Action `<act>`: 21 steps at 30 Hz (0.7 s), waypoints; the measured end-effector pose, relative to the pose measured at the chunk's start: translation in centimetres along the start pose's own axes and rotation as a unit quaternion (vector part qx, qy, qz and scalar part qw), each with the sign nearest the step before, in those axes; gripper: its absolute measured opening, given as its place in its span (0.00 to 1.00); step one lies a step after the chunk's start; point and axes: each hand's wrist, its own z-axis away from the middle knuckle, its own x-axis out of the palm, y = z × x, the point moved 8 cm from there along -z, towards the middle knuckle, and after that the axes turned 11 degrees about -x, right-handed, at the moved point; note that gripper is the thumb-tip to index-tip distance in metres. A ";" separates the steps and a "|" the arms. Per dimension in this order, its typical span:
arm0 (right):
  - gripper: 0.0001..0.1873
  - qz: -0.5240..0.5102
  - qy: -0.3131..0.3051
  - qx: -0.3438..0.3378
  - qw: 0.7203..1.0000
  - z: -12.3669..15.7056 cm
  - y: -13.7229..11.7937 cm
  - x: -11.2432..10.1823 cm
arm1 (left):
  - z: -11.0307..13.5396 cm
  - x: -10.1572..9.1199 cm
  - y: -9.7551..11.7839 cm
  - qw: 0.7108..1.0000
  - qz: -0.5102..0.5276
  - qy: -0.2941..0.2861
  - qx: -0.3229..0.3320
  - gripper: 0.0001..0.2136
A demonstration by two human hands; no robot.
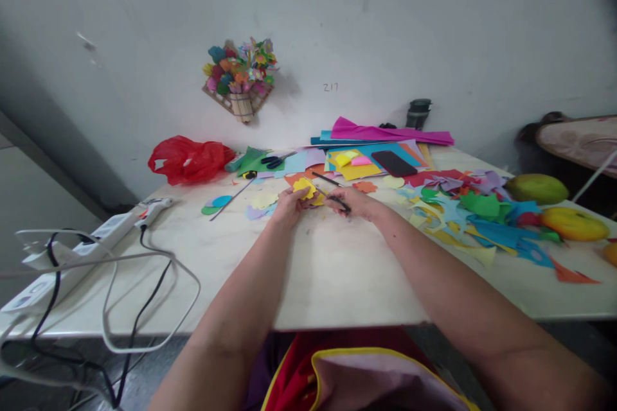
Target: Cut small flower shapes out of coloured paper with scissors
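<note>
My left hand (288,205) is closed on a small yellow paper piece (304,188) near the middle of the white table (337,270). My right hand (354,203) grips black-handled scissors (332,196), whose blades reach toward the yellow piece. Both hands rest on the tabletop, close together. Several coloured paper cut-outs lie around them.
Paper scraps (482,215) pile at the right beside mangoes (537,188). Coloured sheets (385,135), a black phone (394,163) and second scissors (272,160) lie at the back. A red bag (187,158) and power strips (77,253) with cables are left. A paper flower basket (241,77) hangs on the wall.
</note>
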 end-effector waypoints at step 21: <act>0.17 0.018 0.001 0.003 1.000 0.2 0.2 -0.3 | 0.3 -0.2 -0.1 0.999 -0.004 0.029 -0.019 0.06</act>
